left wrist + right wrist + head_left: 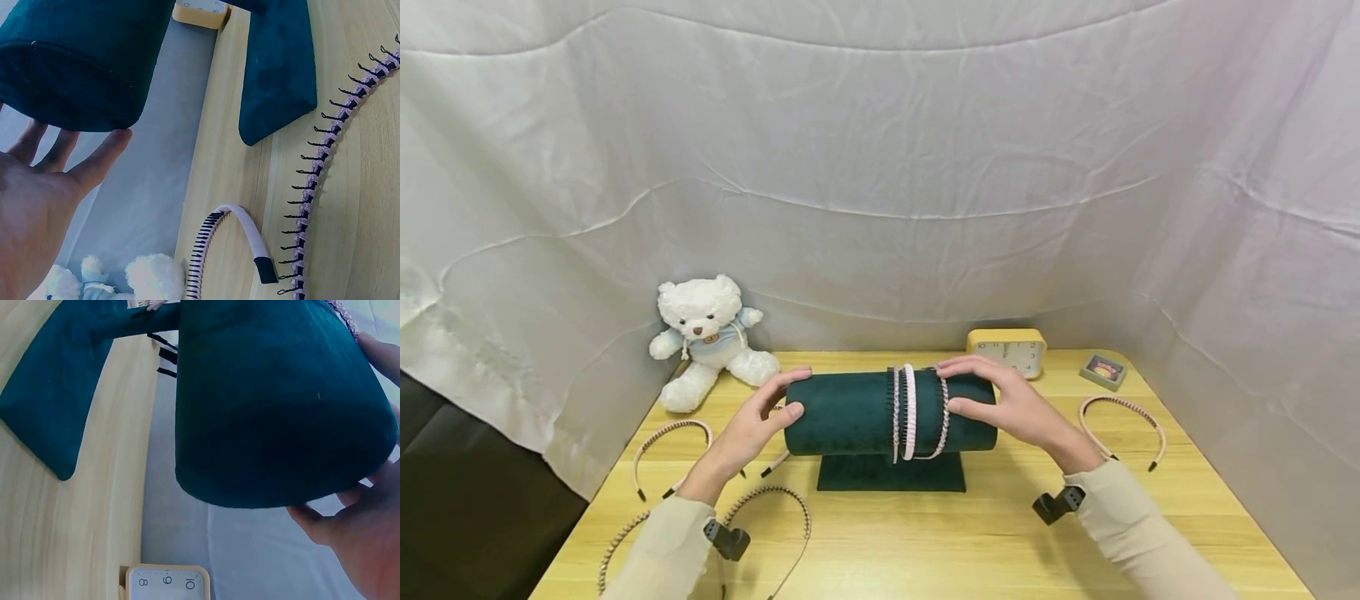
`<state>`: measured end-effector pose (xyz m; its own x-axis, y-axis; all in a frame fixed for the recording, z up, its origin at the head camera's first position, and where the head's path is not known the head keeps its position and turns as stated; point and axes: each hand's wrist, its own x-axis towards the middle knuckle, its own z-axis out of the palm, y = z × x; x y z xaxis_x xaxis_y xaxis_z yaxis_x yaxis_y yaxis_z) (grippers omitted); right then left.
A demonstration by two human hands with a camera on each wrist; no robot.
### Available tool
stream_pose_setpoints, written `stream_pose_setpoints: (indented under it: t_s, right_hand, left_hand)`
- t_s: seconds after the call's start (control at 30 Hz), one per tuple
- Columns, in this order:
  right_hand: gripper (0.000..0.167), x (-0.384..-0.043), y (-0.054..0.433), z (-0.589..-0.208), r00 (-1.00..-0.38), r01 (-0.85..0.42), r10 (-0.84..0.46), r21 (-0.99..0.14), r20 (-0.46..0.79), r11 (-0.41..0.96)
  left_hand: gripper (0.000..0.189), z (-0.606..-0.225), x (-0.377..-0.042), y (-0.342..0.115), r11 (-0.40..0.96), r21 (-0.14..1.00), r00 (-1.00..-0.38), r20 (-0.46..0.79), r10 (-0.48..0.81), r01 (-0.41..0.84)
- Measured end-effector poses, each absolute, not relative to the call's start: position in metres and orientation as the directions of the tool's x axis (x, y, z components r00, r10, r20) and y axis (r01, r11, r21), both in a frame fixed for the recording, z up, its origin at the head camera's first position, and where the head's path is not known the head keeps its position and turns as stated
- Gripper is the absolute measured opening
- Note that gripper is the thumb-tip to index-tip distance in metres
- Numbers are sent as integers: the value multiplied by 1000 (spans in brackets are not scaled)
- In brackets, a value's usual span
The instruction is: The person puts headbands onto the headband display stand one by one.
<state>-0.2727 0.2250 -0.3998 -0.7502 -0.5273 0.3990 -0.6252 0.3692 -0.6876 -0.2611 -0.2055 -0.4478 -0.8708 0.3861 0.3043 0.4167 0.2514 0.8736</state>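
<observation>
I have the dark green roll (842, 417) at the centre of the frame, spanned at both ends, its base (891, 477) just below it on the desk (1000, 533). My left grip (752, 425) is parted moderately around the left end, thumb on the near face and fingers over the top. My right grip (1026, 408) is set wider, fingers reaching over the back and thumb on the front, right by the braided headband (945, 421). Whether that thumb pinches the band or only rests against the velvety cover, I cannot tell.

To the left of it on the roll sit the padded pink headband (910, 412) and the slim headband (895, 417), both nearly upright. The braided one bows, its lower end sweeping left close to the padded one's foot.

I judge that even, light pressure from both sides serves best here: the left hand bracing, the right making any small correction. Pushing hard on one end could tip the base, and dragging the band sideways might snag its dark teeth on the fabric.
</observation>
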Motion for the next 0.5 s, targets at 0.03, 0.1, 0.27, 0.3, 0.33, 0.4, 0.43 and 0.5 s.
stream_pose_setpoints:
  t_s: [0.03,0.1,0.27,0.3,0.33,0.4,0.43,0.5]
  right_hand:
    - [42,-273,224,-400,-747,-630,-529,-682,402,371]
    - [42,-272,221,-401,-745,-636,-527,-672,408,379]
    - [42,-270,216,-400,-749,-640,-517,-654,414,403]
    - [42,-270,216,-400,-752,-638,-513,-655,414,405]
    - [42,-270,215,-399,-752,-638,-512,-656,416,405]
    - [42,-270,214,-399,-755,-635,-507,-658,416,406]
    - [42,-270,214,-399,-756,-634,-505,-657,416,408]
    - [42,-270,213,-399,-761,-630,-499,-658,415,413]
  left_hand:
    - [53,-448,-261,-206,252,874,-871,303,386,416]
    - [52,-448,-261,-206,253,874,-872,301,386,414]
    - [52,-449,-261,-205,250,874,-871,305,385,417]
    - [52,-449,-261,-205,250,874,-871,305,386,417]
    - [52,-449,-261,-205,250,874,-870,306,387,418]
    - [53,-449,-261,-205,250,874,-871,304,387,416]
    - [53,-448,-261,-205,250,875,-871,304,387,416]
    - [53,-448,-261,-205,249,876,-872,303,385,414]
